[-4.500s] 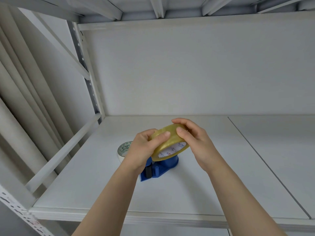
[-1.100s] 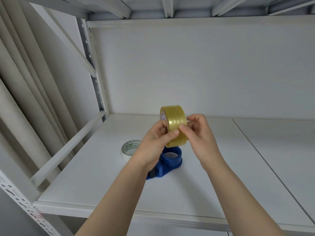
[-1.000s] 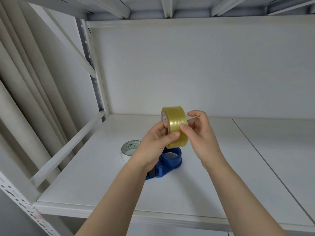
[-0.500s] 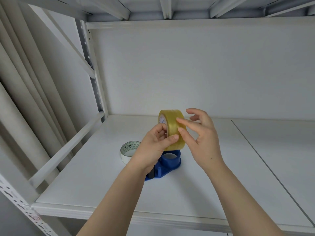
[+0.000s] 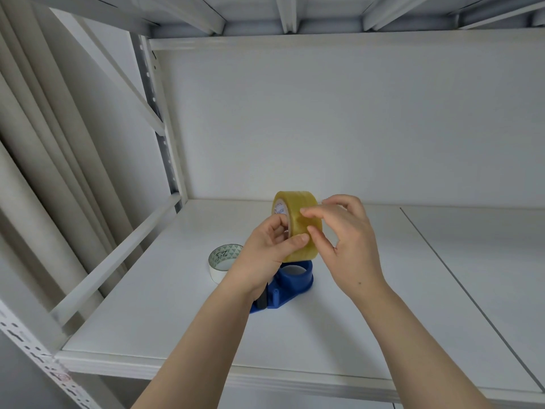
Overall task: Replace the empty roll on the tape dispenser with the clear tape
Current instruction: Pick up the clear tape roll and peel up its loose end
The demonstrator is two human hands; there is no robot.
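Observation:
I hold a yellowish clear tape roll [image 5: 298,214] upright above the shelf. My left hand [image 5: 267,253] grips its lower left side, with the thumb pressed on the outer band. My right hand [image 5: 345,237] rests its fingertips on the roll's outer face, fingers spread. Directly below sits the blue tape dispenser [image 5: 290,283] on the white shelf [image 5: 165,314], partly hidden by my left wrist. Its round hub looks bare. A white roll with a green triangle pattern [image 5: 222,259] lies flat to the dispenser's left.
The shelf has a back wall, a metal upright [image 5: 160,137] at the left rear and a diagonal rail [image 5: 115,262] along the left side. A seam [image 5: 460,287] runs through the shelf board at the right. Another shelf hangs overhead.
The roll was turned from tilted flat to standing on edge and lifted a little. My right hand loosened from a pinch to spread fingertips sliding over the roll's outer face.

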